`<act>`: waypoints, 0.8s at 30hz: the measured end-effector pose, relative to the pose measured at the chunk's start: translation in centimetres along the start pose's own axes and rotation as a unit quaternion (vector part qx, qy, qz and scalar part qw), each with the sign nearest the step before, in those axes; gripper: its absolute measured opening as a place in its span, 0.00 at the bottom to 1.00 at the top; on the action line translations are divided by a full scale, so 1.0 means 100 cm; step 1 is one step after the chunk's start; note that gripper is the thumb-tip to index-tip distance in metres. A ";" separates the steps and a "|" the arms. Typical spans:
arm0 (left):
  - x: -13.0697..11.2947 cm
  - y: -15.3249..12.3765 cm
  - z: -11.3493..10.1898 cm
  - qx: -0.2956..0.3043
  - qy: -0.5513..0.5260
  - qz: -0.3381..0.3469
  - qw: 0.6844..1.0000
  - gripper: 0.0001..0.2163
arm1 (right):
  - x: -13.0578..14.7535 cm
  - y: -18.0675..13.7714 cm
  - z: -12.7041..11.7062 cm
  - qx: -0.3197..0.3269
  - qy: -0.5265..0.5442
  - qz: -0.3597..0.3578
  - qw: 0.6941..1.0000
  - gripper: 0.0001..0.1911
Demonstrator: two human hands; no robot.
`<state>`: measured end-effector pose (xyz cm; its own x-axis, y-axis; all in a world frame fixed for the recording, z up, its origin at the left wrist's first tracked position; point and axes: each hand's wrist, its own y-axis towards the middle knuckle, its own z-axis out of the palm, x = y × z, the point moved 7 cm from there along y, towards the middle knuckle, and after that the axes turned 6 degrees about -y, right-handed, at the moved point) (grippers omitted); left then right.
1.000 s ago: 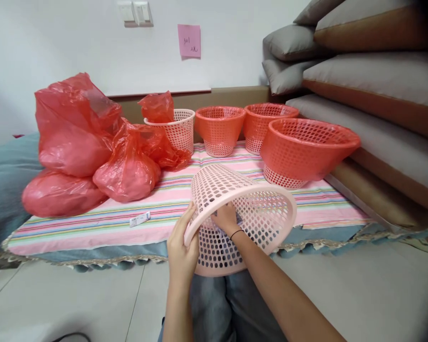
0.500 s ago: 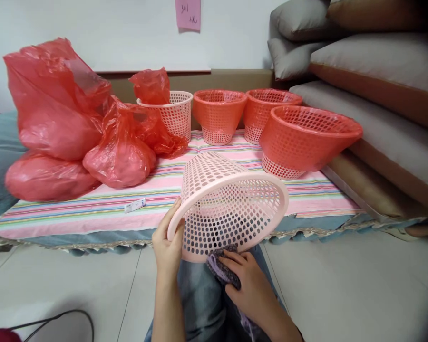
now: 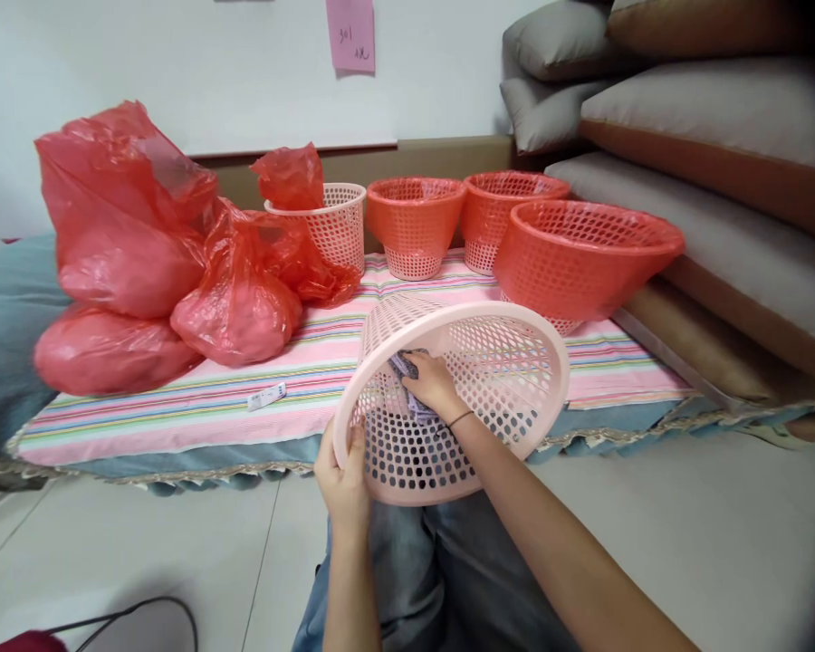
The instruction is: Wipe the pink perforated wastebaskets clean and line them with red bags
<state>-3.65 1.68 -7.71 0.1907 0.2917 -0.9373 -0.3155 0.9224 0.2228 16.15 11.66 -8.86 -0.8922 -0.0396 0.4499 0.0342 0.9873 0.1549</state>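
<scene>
A pale pink perforated plastic basket [image 3: 516, 426] lies tilted on its side above my lap, its mouth facing me. My left hand [image 3: 345, 475] grips the rim at the lower left, thumb on the inner side. Inside the basket, my right hand [image 3: 435, 385] presses a grey-purple cloth [image 3: 417, 407] against the inner wall. The fingers are closed over the cloth, and part of it hangs below the hand.
A striped cloth [image 3: 196, 426] covers the bench ahead. Full red plastic bags [image 3: 129, 263] are piled at left. Behind stand a basket with a bag in it [image 3: 340, 226] and three red-lined baskets [image 3: 414, 217]. Large cushions [image 3: 720, 127] are stacked at right. A small white packet [image 3: 266, 397] lies near the front edge.
My right hand has moved with the cloth from the basket's lower outer rim up into its inside. The basket has shifted slightly right, my left hand still on its rim.
</scene>
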 end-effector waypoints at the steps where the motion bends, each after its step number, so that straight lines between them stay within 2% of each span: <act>1: 0.001 -0.001 -0.002 0.000 0.003 0.002 1.000 0.23 | 0.001 0.004 0.010 0.009 -0.008 0.003 1.000 0.25; 4: 0.003 -0.002 -0.009 -0.006 0.013 0.011 1.000 0.23 | 0.005 -0.002 0.029 0.025 -0.012 -0.001 1.000 0.24; 7: 0.003 -0.002 -0.011 -0.023 0.011 0.015 1.000 0.23 | 0.007 -0.025 0.030 0.039 -0.006 -0.024 0.999 0.23; 12: -0.002 -0.005 -0.002 -0.055 -0.012 0.009 0.998 0.22 | 0.014 -0.084 0.004 0.076 0.013 -0.057 0.995 0.27; 17: 0.001 -0.012 0.009 -0.094 -0.055 -0.013 0.994 0.21 | 0.015 -0.163 -0.029 0.103 0.093 -0.026 0.990 0.34; 19: 0.006 -0.013 0.014 -0.103 -0.080 -0.029 0.991 0.21 | 0.012 -0.185 -0.041 0.088 0.129 -0.013 0.988 0.34; 21: 0.013 -0.013 0.020 -0.105 -0.109 -0.035 0.988 0.21 | 0.008 -0.193 -0.052 0.059 0.163 -0.010 0.985 0.32; 24: 0.022 -0.017 0.029 -0.110 -0.146 -0.030 0.983 0.24 | 0.001 -0.172 -0.065 -0.016 0.180 -0.028 0.983 0.30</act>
<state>0.05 1.50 -9.39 0.4638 0.3278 -0.8231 -0.4832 0.8723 0.0752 18.35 -6.32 -5.79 -0.6766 -0.1508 0.7207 0.0094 0.9769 0.2133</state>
